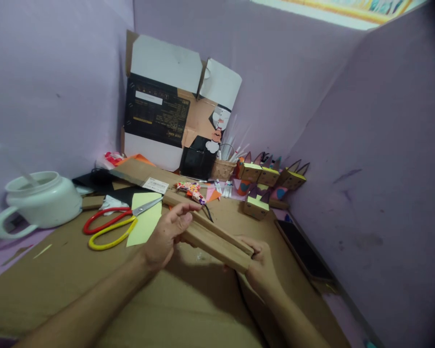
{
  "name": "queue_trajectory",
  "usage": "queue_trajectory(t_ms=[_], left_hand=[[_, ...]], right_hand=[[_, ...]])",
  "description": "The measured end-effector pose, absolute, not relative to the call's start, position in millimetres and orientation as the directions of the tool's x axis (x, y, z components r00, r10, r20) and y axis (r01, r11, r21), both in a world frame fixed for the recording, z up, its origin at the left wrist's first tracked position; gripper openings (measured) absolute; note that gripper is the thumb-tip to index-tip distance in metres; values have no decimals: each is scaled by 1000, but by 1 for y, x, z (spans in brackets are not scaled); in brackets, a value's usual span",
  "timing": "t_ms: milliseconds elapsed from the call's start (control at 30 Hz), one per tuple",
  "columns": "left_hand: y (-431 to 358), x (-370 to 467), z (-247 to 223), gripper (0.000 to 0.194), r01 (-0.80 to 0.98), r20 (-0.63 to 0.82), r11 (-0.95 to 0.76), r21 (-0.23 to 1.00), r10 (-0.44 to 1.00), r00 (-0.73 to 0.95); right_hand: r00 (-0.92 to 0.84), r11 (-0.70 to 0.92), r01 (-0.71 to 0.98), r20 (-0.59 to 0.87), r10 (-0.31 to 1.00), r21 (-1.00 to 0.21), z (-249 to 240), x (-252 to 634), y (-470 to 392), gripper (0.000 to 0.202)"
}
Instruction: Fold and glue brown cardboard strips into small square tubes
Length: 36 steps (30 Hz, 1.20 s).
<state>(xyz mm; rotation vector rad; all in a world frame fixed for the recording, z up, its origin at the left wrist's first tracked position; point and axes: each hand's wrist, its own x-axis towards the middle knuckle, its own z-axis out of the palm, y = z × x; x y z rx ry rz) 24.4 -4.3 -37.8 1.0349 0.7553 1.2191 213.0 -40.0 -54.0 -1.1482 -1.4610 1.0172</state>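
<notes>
Folded cardboard point(213, 247) held at both ends: left hand point(171, 231) grips the far end, right hand point(262, 266) the near; long axis slants between them.

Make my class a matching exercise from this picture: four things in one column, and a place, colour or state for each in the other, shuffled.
Things
1. Scissors
2. Folded cardboard
3. Pot
4. Basket

Descriptions
A. At the far left of the picture
B. Tan and woven
C. With one red and one yellow handle loop
D. Held between the left hand and the right hand

Pairs: 1-C, 2-D, 3-A, 4-B
</notes>
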Motion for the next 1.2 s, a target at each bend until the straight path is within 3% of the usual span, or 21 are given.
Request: queue_trajectory(t_ms=[133,300,433,600,833,1200], left_hand=[[-4,24,-37,25,-243,125,-91,966,984,126],[-5,29,-38,35,-99,80,-76,992,996,34],[-5,31,-41,22,73,159,-159,984,987,11],[-8,31,-44,31,-29,106,-105,994,994,18],[-14,31,-51,52,148,155,-176,973,977,144],[-11,33,-58,52,161,228,-240,957,969,91]], right_hand=[[1,188,184,191,982,-965,-58,214,-39,21],[30,369,401,414,910,-839,-61,217,-39,26],[16,445,504,524,852,-740,-62,218,-39,26],[-12,463,522,536,844,-716,-60,218,-36,26],[0,479,554,575,818,-681,-61,219,-32,22],[-129,537,660,624,770,-526,-76,220,-35,29]])
